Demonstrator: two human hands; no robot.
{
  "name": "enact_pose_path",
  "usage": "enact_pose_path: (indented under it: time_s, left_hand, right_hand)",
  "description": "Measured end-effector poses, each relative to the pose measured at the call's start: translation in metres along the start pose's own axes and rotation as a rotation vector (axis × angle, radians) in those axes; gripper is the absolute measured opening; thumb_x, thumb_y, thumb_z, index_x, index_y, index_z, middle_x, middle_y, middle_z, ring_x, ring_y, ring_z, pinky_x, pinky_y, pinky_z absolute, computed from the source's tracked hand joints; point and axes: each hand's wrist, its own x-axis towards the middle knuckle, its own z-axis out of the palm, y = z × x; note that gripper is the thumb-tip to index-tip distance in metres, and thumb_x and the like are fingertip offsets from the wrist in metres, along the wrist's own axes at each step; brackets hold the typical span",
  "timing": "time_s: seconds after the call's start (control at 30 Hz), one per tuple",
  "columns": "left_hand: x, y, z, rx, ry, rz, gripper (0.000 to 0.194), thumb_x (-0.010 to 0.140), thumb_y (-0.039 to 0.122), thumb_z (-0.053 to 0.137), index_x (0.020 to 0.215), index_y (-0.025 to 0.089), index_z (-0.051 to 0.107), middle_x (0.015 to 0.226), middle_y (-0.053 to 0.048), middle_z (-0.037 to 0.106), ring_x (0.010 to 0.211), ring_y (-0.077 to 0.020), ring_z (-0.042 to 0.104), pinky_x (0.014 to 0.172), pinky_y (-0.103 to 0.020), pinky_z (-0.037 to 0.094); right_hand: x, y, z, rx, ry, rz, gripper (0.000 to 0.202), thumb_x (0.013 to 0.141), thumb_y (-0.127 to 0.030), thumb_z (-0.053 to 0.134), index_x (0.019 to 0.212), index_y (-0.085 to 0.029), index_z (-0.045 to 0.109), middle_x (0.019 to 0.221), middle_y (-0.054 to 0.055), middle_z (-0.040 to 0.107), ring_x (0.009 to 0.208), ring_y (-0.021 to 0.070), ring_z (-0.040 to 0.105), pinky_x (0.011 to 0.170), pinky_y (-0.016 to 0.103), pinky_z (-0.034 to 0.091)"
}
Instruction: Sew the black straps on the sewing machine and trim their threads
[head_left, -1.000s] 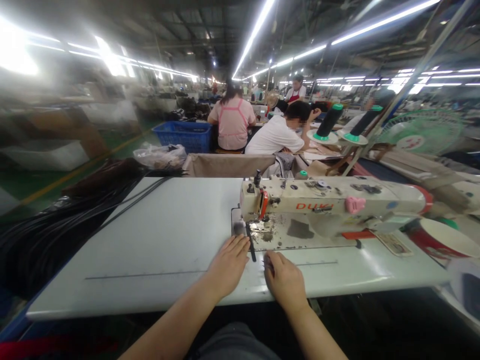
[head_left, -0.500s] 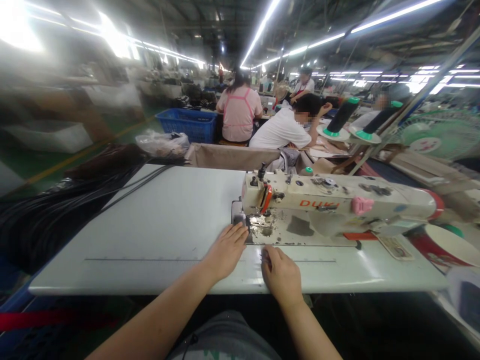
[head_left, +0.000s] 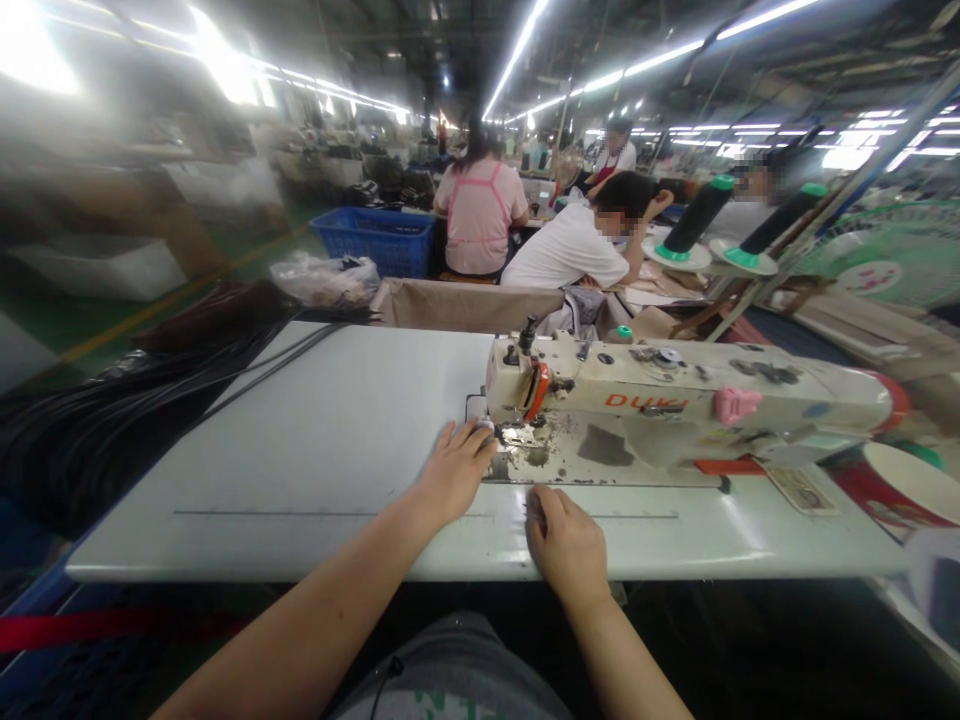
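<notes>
A white sewing machine (head_left: pixel 645 400) with orange lettering and worn paint stands on a pale table (head_left: pixel 300 450). My left hand (head_left: pixel 456 472) lies with fingers spread at the left end of the machine's bed, its fingertips at the metal plate (head_left: pixel 477 408) beside the needle area. In front of the bed, my right hand (head_left: pixel 566 540) rests on the table near its front edge, fingers curled; a small dark thing shows by its fingertips, too small to name. The presser area (head_left: pixel 519 436) has no cloth visible on it.
Black strips (head_left: pixel 82 450) hang in a bundle over the table's left side. Behind stand a fabric-lined bin (head_left: pixel 465 305) and a blue basket (head_left: pixel 371 243). Two black thread cones (head_left: pixel 697 220) rise at the right. Several people sit or stand beyond. A banknote (head_left: pixel 799 490) lies at right.
My left hand has shifted slightly forward, and its fingers have spread a little. My right hand stays almost where it was. The view has moved slightly.
</notes>
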Motion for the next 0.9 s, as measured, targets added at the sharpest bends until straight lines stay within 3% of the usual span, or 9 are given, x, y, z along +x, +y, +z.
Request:
enact_pose_path:
  time_s: [0.27, 0.37, 0.5, 0.73, 0.9]
  left_hand:
    - [0.002, -0.005, 0.001, -0.068, -0.027, -0.031, 0.063, 0.082, 0.001, 0.053, 0.138, 0.029, 0.055, 0.149, -0.008, 0.053, 0.147, -0.0334, 0.035, 0.119, -0.067, 0.027]
    - [0.010, -0.016, 0.005, -0.139, -0.016, -0.028, 0.051, 0.086, 0.005, 0.053, 0.130, 0.030, 0.063, 0.143, -0.007, 0.058, 0.144, -0.0336, 0.040, 0.118, -0.066, 0.031]
    - [0.034, -0.038, 0.012, -0.307, 0.026, -0.026, 0.033, 0.094, 0.013, 0.050, 0.113, 0.025, 0.074, 0.132, -0.008, 0.065, 0.127, -0.0255, 0.058, 0.114, -0.048, 0.045]
    - [0.079, -0.059, 0.024, -0.342, 0.049, 0.030, 0.030, 0.095, 0.020, 0.054, 0.117, 0.023, 0.074, 0.142, -0.007, 0.061, 0.134, -0.0248, 0.054, 0.118, -0.040, 0.042]
    - [0.086, -0.057, 0.025, -0.337, 0.053, 0.057, 0.037, 0.098, 0.024, 0.053, 0.132, 0.023, 0.067, 0.141, -0.007, 0.063, 0.134, -0.0257, 0.054, 0.119, -0.042, 0.040]
  right_hand:
    - [0.000, 0.002, 0.000, -0.010, 0.003, -0.017, 0.027, 0.087, -0.013, 0.050, 0.111, -0.018, 0.063, 0.090, 0.005, 0.070, 0.073, 0.0188, 0.060, 0.068, 0.029, 0.039]
    - [0.000, 0.001, 0.000, -0.011, 0.002, -0.016, 0.026, 0.088, -0.014, 0.050, 0.110, -0.018, 0.063, 0.088, 0.005, 0.069, 0.073, 0.0188, 0.059, 0.068, 0.028, 0.039]
    - [0.000, 0.000, -0.001, 0.006, 0.002, 0.001, 0.025, 0.086, -0.013, 0.051, 0.107, -0.018, 0.063, 0.086, 0.004, 0.068, 0.072, 0.0184, 0.059, 0.067, 0.029, 0.038]
    - [0.000, 0.000, -0.001, 0.019, 0.016, 0.013, 0.026, 0.084, -0.013, 0.050, 0.106, -0.018, 0.064, 0.084, 0.004, 0.068, 0.071, 0.0178, 0.058, 0.066, 0.028, 0.038]
    - [-0.001, 0.001, 0.001, 0.017, 0.027, 0.026, 0.028, 0.083, -0.013, 0.051, 0.107, -0.019, 0.064, 0.084, 0.004, 0.068, 0.071, 0.0179, 0.057, 0.067, 0.028, 0.038]
